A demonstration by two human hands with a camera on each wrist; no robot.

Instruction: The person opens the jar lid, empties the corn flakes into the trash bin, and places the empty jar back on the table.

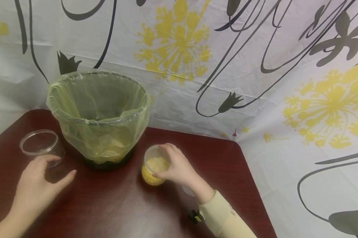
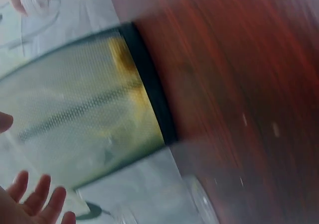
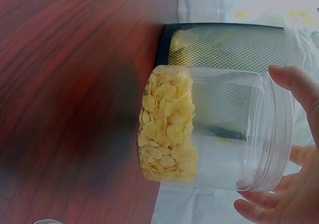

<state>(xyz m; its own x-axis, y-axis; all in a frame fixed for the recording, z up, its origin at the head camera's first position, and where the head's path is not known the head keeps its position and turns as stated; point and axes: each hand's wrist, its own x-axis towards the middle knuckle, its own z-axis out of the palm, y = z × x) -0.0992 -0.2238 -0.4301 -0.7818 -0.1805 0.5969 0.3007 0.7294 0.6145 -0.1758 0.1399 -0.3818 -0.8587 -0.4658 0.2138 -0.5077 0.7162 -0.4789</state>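
The right hand [image 1: 179,165] grips the flake jar [image 3: 214,127] near its rim, beside the bin [image 1: 98,123]; a slip could spill flakes [image 3: 167,127]. The left hand [image 1: 37,181], loosely spread, might knock the clear jar [image 1: 51,150] nearby.

Glossy clear plastic, thin film, fine mesh and shiny wood grain.
Smooth, see-through and shiny on the jar [image 3: 219,129] and the other container [image 1: 43,147]; rough and matt on the flakes [image 3: 167,127]. Thin, wrinkled plastic film with a soft sheen for the liner [image 1: 107,134], over fine mesh, apparently metal, on the bin [image 2: 87,112]. Streaked, wood-like, smooth and reflective on the table [image 1: 116,201]. Lightly creased and mostly matt on the backdrop [image 1: 176,112], cloth or plastic hard to tell; matt cloth on the sleeve [image 1: 223,215].
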